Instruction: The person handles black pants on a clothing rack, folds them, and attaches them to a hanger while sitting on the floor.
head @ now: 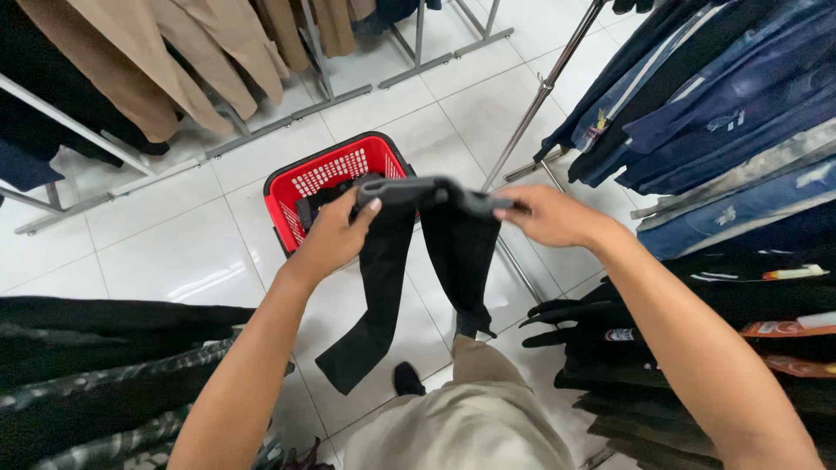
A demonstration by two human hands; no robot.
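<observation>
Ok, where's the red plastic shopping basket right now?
In the head view, the red plastic shopping basket sits on the white tiled floor, left of centre, just beyond the black trousers held up by both hands.

Red basket, centre frame: interior largely hidden behind the black trousers. Right hand fingertips concealed in the waistband. Denim garments, upper right, cut off by the frame edge.

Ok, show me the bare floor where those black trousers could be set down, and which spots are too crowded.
Bare white tile floor lies left of the red basket, between the beige-garment rail and the dark clothes at lower left. More lies beyond the basket. The right is crowded with jeans. Both the left hand and right hand grip the black trousers.
</observation>
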